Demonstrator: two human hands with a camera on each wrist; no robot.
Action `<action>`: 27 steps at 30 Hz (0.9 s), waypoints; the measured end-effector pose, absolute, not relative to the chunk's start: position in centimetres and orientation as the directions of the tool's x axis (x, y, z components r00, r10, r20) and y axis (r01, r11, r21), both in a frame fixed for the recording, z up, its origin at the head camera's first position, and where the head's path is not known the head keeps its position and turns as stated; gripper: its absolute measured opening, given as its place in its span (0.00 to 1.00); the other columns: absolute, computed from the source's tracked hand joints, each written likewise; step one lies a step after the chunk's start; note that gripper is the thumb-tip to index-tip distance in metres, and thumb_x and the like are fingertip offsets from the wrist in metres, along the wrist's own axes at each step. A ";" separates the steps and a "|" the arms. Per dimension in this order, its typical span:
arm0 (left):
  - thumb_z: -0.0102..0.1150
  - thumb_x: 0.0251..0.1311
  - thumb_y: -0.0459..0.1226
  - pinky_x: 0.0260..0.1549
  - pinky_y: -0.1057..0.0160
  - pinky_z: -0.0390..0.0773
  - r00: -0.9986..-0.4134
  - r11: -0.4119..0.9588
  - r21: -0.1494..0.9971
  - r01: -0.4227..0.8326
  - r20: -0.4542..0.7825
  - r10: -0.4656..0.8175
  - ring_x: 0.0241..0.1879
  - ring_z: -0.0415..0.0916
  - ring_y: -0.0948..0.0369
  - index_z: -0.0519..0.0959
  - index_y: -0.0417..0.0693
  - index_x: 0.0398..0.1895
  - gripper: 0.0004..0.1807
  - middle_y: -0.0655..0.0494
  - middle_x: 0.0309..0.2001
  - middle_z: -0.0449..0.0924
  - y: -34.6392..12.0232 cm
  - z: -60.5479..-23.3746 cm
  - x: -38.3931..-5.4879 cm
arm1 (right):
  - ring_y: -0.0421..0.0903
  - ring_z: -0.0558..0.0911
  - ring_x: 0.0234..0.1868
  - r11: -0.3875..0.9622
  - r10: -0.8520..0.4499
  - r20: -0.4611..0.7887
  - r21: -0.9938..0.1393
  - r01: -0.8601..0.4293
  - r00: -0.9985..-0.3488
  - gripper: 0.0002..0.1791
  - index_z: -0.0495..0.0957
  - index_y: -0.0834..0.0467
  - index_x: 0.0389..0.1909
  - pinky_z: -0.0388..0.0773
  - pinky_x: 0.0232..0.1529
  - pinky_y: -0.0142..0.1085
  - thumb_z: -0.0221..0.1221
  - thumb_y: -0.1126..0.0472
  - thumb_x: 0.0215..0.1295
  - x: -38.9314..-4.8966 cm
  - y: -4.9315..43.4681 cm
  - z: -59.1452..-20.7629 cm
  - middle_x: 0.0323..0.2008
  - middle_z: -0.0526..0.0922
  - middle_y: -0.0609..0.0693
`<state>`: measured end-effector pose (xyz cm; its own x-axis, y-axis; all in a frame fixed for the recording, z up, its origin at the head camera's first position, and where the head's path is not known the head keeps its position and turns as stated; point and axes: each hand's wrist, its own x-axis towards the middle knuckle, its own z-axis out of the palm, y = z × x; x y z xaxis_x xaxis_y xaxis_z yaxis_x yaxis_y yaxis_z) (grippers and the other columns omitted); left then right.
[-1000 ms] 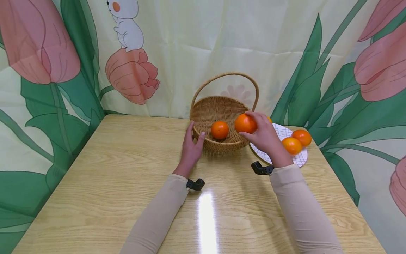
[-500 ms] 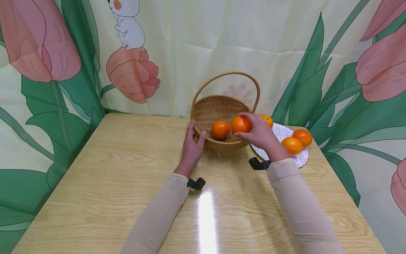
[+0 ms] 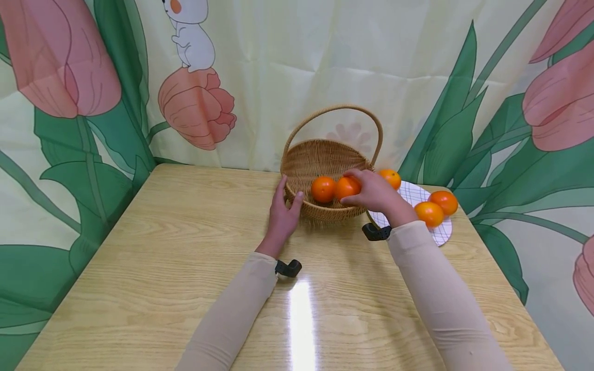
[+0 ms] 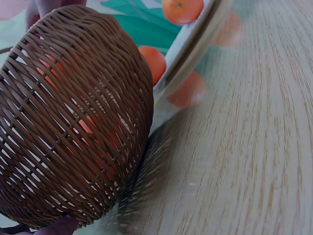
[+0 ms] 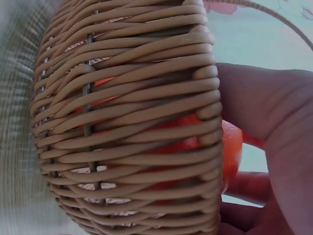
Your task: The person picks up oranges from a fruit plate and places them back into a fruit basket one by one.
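My right hand (image 3: 377,191) grips an orange (image 3: 346,188) inside the wicker basket (image 3: 331,214), thumb and fingers on opposite sides of the fruit. A second orange (image 3: 323,189) sits right beside it in the basket. Through the weave, the right wrist view shows the gripped orange (image 5: 231,152) partly hidden behind the rim. My left hand (image 3: 282,219) rests against the basket's left side, fingers extended and thumb spread along the front rim. Only the tips of that hand (image 4: 58,226) show in the left wrist view, at the bottom of the basket wall (image 4: 73,112).
A plate (image 3: 410,191) with a checked pattern stands right of the basket, partly behind the right hand. Several oranges lie on it, two at the right (image 3: 429,214) and one near the basket (image 3: 391,178). The basket's tall handle (image 3: 343,107) arches above, close to a printed curtain (image 3: 260,93).
My right hand has moved left and down with its orange, from over the basket's right rim to beside the other orange inside. The left hand has stayed at the basket's side.
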<state>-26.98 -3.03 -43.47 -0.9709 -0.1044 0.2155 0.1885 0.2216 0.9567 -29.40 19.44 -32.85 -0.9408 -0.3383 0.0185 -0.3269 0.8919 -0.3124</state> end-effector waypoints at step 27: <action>0.43 0.57 0.63 0.63 0.49 0.59 -0.977 0.205 0.963 0.172 0.194 -0.091 0.69 0.49 0.53 0.44 0.85 0.65 0.33 0.64 0.71 0.47 -3.1 -43.4 -26.8 | 0.52 0.74 0.48 0.931 -0.362 -0.269 -0.153 -0.331 -0.893 0.37 0.68 0.54 0.61 0.70 0.52 0.47 0.64 0.45 0.49 -31.3 17.6 -32.6 0.53 0.76 0.56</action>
